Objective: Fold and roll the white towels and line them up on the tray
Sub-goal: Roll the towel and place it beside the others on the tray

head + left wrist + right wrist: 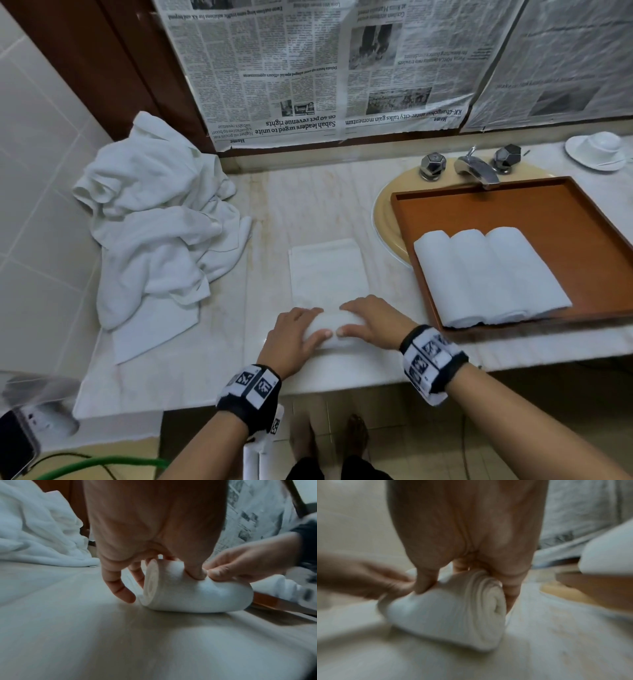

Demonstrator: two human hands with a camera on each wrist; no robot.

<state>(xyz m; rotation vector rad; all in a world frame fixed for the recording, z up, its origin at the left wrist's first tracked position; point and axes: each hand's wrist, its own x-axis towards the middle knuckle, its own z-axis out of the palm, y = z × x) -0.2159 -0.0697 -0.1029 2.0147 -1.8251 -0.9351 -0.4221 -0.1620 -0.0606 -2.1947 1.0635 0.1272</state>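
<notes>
Three rolled towels [489,274] lie on tray [548,205], right of frame | we find left hand [294,337] and right hand [368,322] curled on towel roll [329,329], lower centre tabletop [212,359] | long axis left-right; flat tail extends up-frame; right hand nearer tray.

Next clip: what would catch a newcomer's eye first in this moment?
Both hands, the left hand and the right hand, grip a half-rolled white towel at the counter's near edge, its unrolled end lying flat beyond them. To the right, three finished rolls lie side by side in the orange tray over the sink. A rumpled pile of towels sits at the left.
</notes>
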